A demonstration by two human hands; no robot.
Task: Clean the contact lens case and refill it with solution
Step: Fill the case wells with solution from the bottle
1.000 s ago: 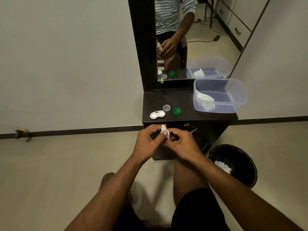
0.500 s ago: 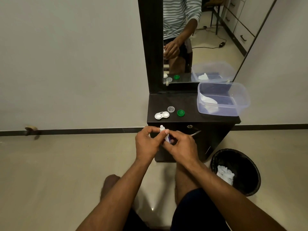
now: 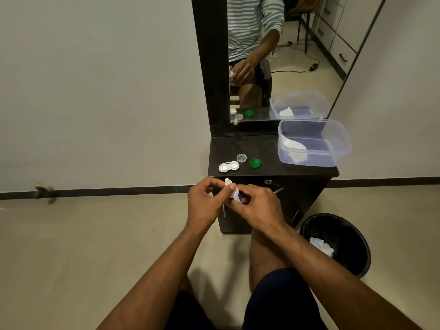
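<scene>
Both hands meet in front of the near edge of the dark cabinet top (image 3: 266, 148), just below it in the view. The right hand (image 3: 258, 207) grasps the small white solution bottle (image 3: 234, 194) around its body, fingers curled round it; the bottle tilts with its nozzle toward 11 o'clock. The left hand (image 3: 204, 201) pinches the bottle near the nozzle with thumb and fingertips. The open contact lens case (image 3: 228, 166) lies on the cabinet top near its front-left corner, at 12 o'clock from the hands and close to the front edge, both white wells facing up. A clear cap (image 3: 241, 157) sits just beside the case at its 1 o'clock, and a green cap (image 3: 255, 162) lies near the case at its 3 o'clock, apart from the clear cap. A translucent plastic container (image 3: 342, 148) occupies the right end of the top, its right side overhanging the cabinet edge; crumpled tissue (image 3: 294, 146) lies inside it. Bare cabinet surface shows between the green cap and the container, and behind the caps up to the mirror (image 3: 273, 55). A black waste bin (image 3: 354, 234) holding white tissue stands on the floor at 4 o'clock from the hands, beside the cabinet's right side. Open floor extends to the left of the cabinet toward 9 o'clock.
</scene>
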